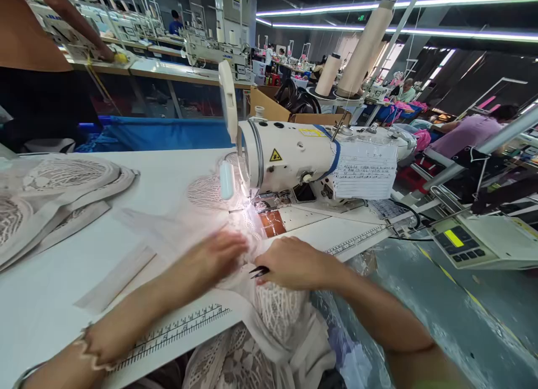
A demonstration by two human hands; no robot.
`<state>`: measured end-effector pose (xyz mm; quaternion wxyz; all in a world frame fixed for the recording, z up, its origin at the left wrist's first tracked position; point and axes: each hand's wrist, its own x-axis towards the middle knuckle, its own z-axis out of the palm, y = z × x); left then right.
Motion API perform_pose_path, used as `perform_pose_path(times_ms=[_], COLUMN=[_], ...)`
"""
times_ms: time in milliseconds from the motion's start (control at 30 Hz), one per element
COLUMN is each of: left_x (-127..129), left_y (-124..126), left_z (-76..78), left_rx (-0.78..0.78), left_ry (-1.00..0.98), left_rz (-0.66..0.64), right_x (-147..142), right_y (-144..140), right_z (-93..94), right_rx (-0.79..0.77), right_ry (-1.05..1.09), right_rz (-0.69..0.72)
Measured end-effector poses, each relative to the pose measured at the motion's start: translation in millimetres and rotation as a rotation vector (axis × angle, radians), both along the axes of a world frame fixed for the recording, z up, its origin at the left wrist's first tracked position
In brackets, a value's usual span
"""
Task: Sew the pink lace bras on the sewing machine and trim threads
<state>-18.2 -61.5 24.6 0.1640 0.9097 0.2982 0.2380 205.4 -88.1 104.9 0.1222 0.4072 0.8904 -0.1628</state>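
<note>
In the head view a pale pink lace garment [279,308] runs from under the sewing machine [290,153] over the table's front edge towards my lap. My left hand [225,254] is at the cloth just in front of the lit needle area; motion smears its fingers, so their grip is unclear. My right hand [290,263] is closed at the right side of the cloth. Dark pointed blades of thread snips [259,271] stick out from it to the left. The fingertips around the snips are partly hidden.
Stacked lace pieces [71,181] lie on the white table [46,305] at left, near a sheer strip [115,279]. A handwritten paper [365,169] hangs on the machine. Thread cones [363,50] stand behind, a control box [474,237] at right. Another person's arm [75,19] is at upper left.
</note>
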Motion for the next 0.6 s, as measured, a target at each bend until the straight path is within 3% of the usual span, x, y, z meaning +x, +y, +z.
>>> perform_pose_path(times_ms=[67,167,267,367,467,600], left_x=[26,49,51,39,31,38], left_y=[-2,-1,3,16,32,37], left_z=[-15.4,-29.8,-31.8,-25.7,-19.9,-21.9], left_rx=[0.057,0.165,0.173,0.117,0.061,0.094], left_ry=[0.100,0.191,0.150,0.102,0.052,0.058], left_rz=[-0.103,-0.055,-0.016,-0.108,-0.149,0.085], right_x=[12,27,28,18,9,6], right_y=[14,33,49,62,71,74], right_z=[22.6,25.8,-7.5,-49.8,-77.1,-88.1], right_rx=[-0.071,0.095,0.272,0.333,0.369,0.381], right_ry=[-0.040,-0.126,-0.042,0.087,0.218,0.298], right_rz=[0.098,-0.035,-0.262,-0.383,-0.558,-0.639])
